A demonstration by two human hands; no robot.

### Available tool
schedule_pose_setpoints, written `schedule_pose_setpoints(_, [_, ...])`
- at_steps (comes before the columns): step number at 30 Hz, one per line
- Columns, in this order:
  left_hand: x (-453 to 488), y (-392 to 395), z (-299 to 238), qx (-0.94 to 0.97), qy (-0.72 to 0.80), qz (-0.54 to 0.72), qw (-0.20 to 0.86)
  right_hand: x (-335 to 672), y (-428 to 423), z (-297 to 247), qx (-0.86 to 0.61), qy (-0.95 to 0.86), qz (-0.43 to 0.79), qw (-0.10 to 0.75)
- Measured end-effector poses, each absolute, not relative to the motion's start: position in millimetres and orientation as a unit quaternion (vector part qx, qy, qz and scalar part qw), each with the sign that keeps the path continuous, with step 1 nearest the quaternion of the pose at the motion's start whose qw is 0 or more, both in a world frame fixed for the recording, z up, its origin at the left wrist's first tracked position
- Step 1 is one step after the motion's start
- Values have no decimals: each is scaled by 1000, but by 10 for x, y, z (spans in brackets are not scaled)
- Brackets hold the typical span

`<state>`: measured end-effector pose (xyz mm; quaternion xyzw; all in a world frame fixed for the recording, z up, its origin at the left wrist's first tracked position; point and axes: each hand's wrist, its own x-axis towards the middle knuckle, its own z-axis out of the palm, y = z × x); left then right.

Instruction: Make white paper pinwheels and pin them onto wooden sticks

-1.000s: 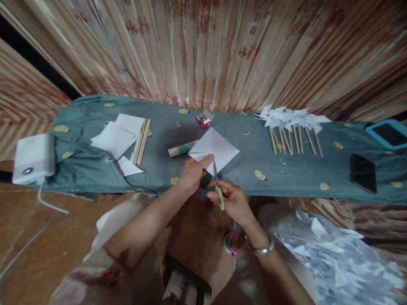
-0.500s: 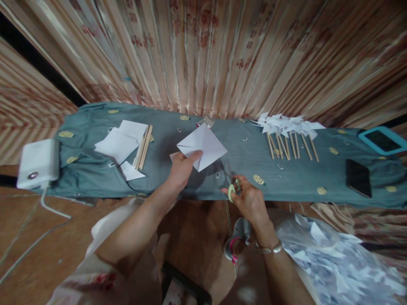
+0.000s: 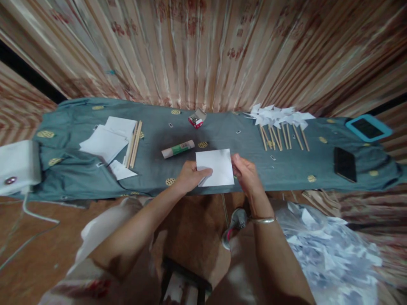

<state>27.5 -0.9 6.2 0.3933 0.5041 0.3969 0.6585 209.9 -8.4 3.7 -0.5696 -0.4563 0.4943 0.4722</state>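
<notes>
A white square sheet of paper is level above the front of the cloth-covered table. My left hand pinches its left side, thumb lying on top. At the right edge of the sheet, my right hand has its thumb and fingertips closed on the paper. A small green bit shows below those fingers; whether it is the scissors I cannot tell. Behind my left hand lies a glue stick with a green label. Farther back stands a small red box with its flap up and small metallic pieces inside.
Paper sheets and wooden sticks lie to the left, near a white device with a cable. Paper pinwheels on sticks, a dark phone and a blue-framed tablet lie right. A clear bag of paper pieces stands below.
The paper has moved right and down and is turned square to me. My right hand has come up to its edge, and the green-handled scissors no longer show in it. The glue stick is uncovered.
</notes>
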Motion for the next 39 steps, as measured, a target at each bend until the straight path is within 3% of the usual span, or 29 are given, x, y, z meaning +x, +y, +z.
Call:
schedule_pose_setpoints(2, [289, -30, 54, 406, 504, 383, 659, 1978, -113, 66, -545, -399, 580, 456])
schedule_pose_setpoints(6, [309, -62, 27, 412, 503, 377, 660, 1827, -142, 96, -544, -318, 612, 478])
schedule_pose_setpoints(28, [176, -24, 37, 525, 501, 400, 560, 2012, -40, 88, -518, -185, 513, 659])
schedule_pose_setpoints(33, [256, -78, 44, 462, 477, 440, 604, 1998, 32, 70, -501, -121, 495, 699])
schedule_pose_setpoints(39, [560, -206, 4, 360, 395, 464, 706, 1626, -4, -15, -482, -146, 567, 652])
